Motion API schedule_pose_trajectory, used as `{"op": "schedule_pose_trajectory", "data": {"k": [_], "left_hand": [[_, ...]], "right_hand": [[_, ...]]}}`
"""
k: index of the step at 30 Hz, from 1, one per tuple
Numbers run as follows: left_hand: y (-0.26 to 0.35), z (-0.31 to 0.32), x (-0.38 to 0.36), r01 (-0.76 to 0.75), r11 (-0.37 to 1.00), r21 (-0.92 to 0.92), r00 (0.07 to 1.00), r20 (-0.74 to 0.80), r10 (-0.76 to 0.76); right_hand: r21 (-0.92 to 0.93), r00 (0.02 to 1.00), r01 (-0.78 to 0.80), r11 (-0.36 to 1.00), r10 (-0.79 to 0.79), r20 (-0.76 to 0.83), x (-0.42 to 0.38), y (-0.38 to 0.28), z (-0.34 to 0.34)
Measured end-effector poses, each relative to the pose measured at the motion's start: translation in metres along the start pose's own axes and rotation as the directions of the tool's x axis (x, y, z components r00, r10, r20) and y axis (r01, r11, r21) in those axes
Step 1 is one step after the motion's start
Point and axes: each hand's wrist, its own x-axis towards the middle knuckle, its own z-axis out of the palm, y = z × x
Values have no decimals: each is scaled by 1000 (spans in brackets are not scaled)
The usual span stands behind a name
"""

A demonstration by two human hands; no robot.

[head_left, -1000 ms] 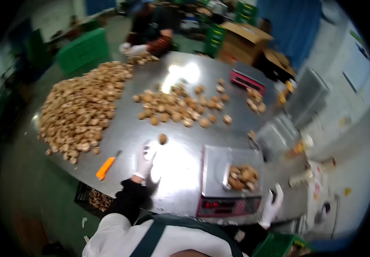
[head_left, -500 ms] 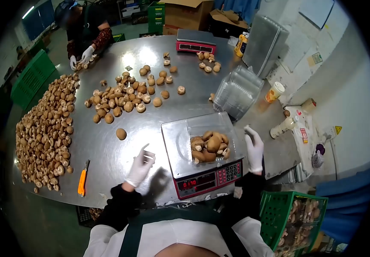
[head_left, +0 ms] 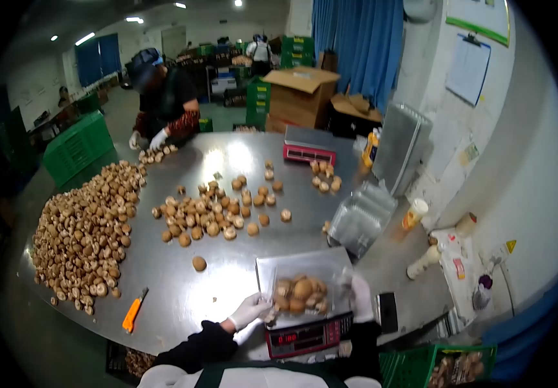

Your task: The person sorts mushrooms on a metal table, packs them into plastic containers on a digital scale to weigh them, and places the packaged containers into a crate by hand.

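A clear plastic tray of brown mushrooms (head_left: 301, 293) is over the plate of the red scale (head_left: 308, 336), whose display glows red. At the tray's left edge is my left hand (head_left: 250, 311), white-gloved, its fingers closed on the rim. My right hand (head_left: 360, 297), also gloved, is at the right side of the tray; its fingers are blurred and partly hidden by the clear plastic. Left of the scale, one mushroom (head_left: 199, 263) lies alone on the metal table (head_left: 169, 284).
A large mushroom heap (head_left: 85, 233) covers the table's left, beside an orange knife (head_left: 133, 315). Loose mushrooms (head_left: 208, 213) lie mid-table. Stacked clear trays (head_left: 361, 216) and a second scale (head_left: 309, 145) are farther back. A co-worker (head_left: 166, 103) handles mushrooms at the far left.
The view has tilted up. My left hand has moved right from the bare table to the tray's edge, and my right hand has come in to its right side.
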Motion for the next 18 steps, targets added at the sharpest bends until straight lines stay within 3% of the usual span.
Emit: {"op": "schedule_pose_trajectory", "data": {"k": [1,2,3,4,5,7,8,10,12,15,16,18], "left_hand": [[-19,-16,6,11,998,-56,999,-36,-13],[-26,-31,6,79,971,-226,993,101,-57],[-27,-35,0,107,951,-292,986,156,-64],[-22,-31,-8,83,973,-217,992,113,-60],[-19,-27,-12,66,987,-144,996,67,-57],[-22,-26,-12,23,998,-58,996,88,-18],[-19,-24,-13,51,991,-122,996,82,-41],[-22,-23,-8,23,994,-105,997,81,-15],[-27,-24,-4,-23,996,-88,996,83,30],[-39,-31,-2,-220,974,61,968,133,211],[-36,-30,-8,-208,978,7,969,137,205],[-37,-38,-11,-233,961,149,962,178,206]], "right_hand": [[-216,996,-25,976,43,77,-13,-14,8],[-309,995,-45,950,69,68,-27,-12,19],[-230,990,-76,970,102,101,-44,-12,29],[-285,993,-22,958,55,109,-57,-14,37],[-126,996,-78,989,82,27,-65,1,40],[-99,949,-312,945,304,-87,-73,5,43],[-108,951,-307,946,299,-80,-73,4,45],[161,859,-480,863,499,-113,-77,4,48],[133,892,-421,897,436,-120,-81,9,50],[10,960,-264,964,264,-94,-91,24,51],[-19,967,-238,971,235,-97,-96,23,55],[-94,979,-181,979,170,-112,-109,15,68]]}}
